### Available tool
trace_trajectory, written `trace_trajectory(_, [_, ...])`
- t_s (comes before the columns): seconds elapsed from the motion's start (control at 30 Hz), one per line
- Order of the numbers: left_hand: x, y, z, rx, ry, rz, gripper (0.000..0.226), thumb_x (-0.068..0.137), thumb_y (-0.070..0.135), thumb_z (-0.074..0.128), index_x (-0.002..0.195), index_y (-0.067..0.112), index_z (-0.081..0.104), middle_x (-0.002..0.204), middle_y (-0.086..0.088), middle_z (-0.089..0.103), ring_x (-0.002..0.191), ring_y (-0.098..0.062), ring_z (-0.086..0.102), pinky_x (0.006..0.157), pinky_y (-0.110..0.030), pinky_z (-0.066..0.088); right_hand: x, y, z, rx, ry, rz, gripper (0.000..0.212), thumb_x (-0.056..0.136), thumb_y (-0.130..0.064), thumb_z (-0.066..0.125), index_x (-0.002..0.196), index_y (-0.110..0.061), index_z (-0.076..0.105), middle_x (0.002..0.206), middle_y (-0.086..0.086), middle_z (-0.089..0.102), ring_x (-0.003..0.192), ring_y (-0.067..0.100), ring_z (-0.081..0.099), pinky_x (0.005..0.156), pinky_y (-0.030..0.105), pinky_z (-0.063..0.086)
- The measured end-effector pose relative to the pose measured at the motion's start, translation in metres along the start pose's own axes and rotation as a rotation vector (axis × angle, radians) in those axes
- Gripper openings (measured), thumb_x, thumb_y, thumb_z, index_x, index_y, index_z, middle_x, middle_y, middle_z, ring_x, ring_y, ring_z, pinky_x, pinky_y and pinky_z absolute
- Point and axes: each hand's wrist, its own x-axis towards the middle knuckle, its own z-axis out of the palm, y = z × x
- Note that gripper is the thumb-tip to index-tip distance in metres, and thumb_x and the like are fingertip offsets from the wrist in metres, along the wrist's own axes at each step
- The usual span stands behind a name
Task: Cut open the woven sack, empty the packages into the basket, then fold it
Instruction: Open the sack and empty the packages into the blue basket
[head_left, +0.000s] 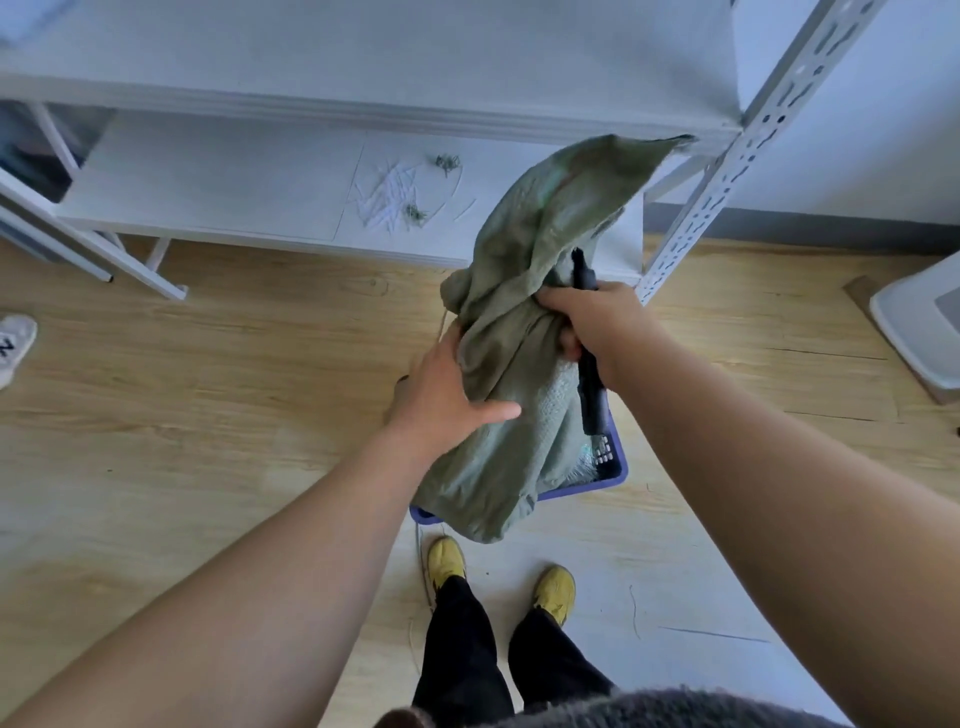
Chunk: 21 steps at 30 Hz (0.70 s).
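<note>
A green woven sack (524, 291) hangs bunched over a blue plastic basket (613, 467) on the floor, its upper corner raised toward the shelf. My right hand (597, 322) grips the gathered middle of the sack together with a black-handled cutting tool (592, 384). My left hand (447, 389) lies on the sack's left side, thumb stretched across the fabric and fingers tucked behind it. The sack covers most of the basket; a bit of shiny packaging (584, 462) shows inside near the right wall.
A white metal shelf rack (727, 166) stands just behind the basket, with cut strips and thread scraps (400, 192) on its low board. My yellow shoes (447, 561) are close to the basket. A white bin (919, 332) sits right; someone's shoe (15, 348) at far left.
</note>
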Motion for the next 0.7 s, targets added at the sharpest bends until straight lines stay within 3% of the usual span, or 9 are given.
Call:
trace_trajectory(0.07, [-0.009, 0.004, 0.014, -0.164, -0.012, -0.034, 0.085, 0.059, 0.054, 0.084, 0.132, 0.029, 0.047, 0.120, 0.011, 0.064, 0.112, -0.010, 0.059, 0.091, -0.028, 0.049, -0.002, 0.003, 0.003, 0.024, -0.099, 0.095, 0.023, 0.082, -0.022, 0.073, 0.075, -0.009, 0.054, 0.036, 0.002, 0.041, 0.036, 0.018, 0.035, 0.046, 0.028, 0.035])
trace_trajectory(0.13, [-0.015, 0.009, 0.021, -0.313, 0.000, -0.072, 0.056, 0.076, 0.037, 0.079, 0.126, 0.021, 0.059, 0.115, 0.007, 0.067, 0.109, -0.011, 0.061, 0.084, -0.019, 0.046, -0.003, 0.007, 0.004, 0.054, -0.166, 0.140, 0.023, 0.083, -0.023, 0.073, 0.081, -0.008, 0.055, 0.037, 0.002, 0.041, 0.033, 0.015, 0.034, 0.042, 0.025, 0.034])
trace_trajectory(0.27, [-0.013, 0.015, 0.013, -0.512, 0.093, -0.233, 0.036, 0.082, 0.039, 0.071, 0.114, 0.022, 0.068, 0.106, 0.006, 0.071, 0.103, -0.020, 0.065, 0.094, -0.034, 0.050, -0.002, 0.013, 0.002, 0.018, -0.175, -0.009, 0.032, 0.080, -0.041, 0.074, 0.076, -0.014, 0.057, 0.049, 0.001, 0.048, 0.037, 0.012, 0.041, 0.042, 0.022, 0.037])
trace_trajectory(0.33, [-0.007, 0.023, 0.003, -0.576, 0.153, -0.286, 0.036, 0.081, 0.042, 0.070, 0.110, 0.021, 0.068, 0.101, 0.005, 0.071, 0.096, -0.020, 0.066, 0.088, -0.035, 0.052, -0.006, 0.014, 0.001, -0.143, -0.163, -0.174, 0.034, 0.079, -0.044, 0.074, 0.079, -0.015, 0.058, 0.048, -0.004, 0.052, 0.036, 0.008, 0.044, 0.041, 0.018, 0.038])
trace_trajectory(0.4, [0.000, 0.035, -0.007, -0.630, 0.208, -0.319, 0.033, 0.081, 0.038, 0.071, 0.107, 0.019, 0.065, 0.096, 0.004, 0.069, 0.089, -0.018, 0.065, 0.078, -0.030, 0.051, -0.011, 0.016, 0.001, -0.214, -0.216, -0.275, 0.038, 0.076, -0.037, 0.079, 0.100, -0.016, 0.058, 0.064, -0.007, 0.059, 0.039, 0.002, 0.050, 0.041, 0.017, 0.041])
trace_trajectory(0.47, [0.007, 0.048, -0.016, -0.727, 0.202, -0.364, 0.041, 0.073, 0.038, 0.075, 0.106, 0.016, 0.066, 0.096, 0.000, 0.071, 0.088, -0.021, 0.067, 0.082, -0.035, 0.054, -0.015, 0.021, 0.002, -0.268, -0.276, -0.317, 0.059, 0.071, -0.032, 0.084, 0.120, -0.021, 0.052, 0.093, -0.006, 0.065, 0.064, 0.005, 0.064, 0.054, 0.022, 0.053])
trace_trajectory(0.53, [0.010, 0.059, -0.019, -0.783, 0.166, -0.365, 0.047, 0.067, 0.037, 0.075, 0.108, 0.015, 0.068, 0.098, -0.003, 0.073, 0.089, -0.023, 0.069, 0.084, -0.039, 0.055, -0.017, 0.028, 0.006, -0.369, -0.236, -0.349, 0.071, 0.066, -0.031, 0.088, 0.125, -0.020, 0.051, 0.110, -0.004, 0.065, 0.093, 0.014, 0.064, 0.080, 0.030, 0.054])
trace_trajectory(0.57, [0.009, 0.062, -0.018, -0.783, 0.141, -0.356, 0.047, 0.068, 0.036, 0.075, 0.109, 0.015, 0.069, 0.100, -0.004, 0.073, 0.090, -0.022, 0.069, 0.084, -0.038, 0.055, -0.017, 0.031, 0.008, -0.403, -0.184, -0.361, 0.069, 0.065, -0.030, 0.088, 0.124, -0.019, 0.053, 0.110, -0.004, 0.064, 0.097, 0.015, 0.061, 0.083, 0.030, 0.050])
trace_trajectory(0.7, [0.002, 0.053, -0.020, -0.760, -0.008, -0.172, 0.036, 0.079, 0.041, 0.074, 0.108, 0.021, 0.070, 0.106, 0.002, 0.074, 0.101, -0.019, 0.069, 0.096, -0.041, 0.051, -0.012, 0.037, 0.007, -0.413, 0.037, -0.322, 0.032, 0.079, -0.024, 0.075, 0.106, -0.013, 0.062, 0.090, -0.003, 0.063, 0.089, 0.022, 0.061, 0.068, 0.025, 0.041])
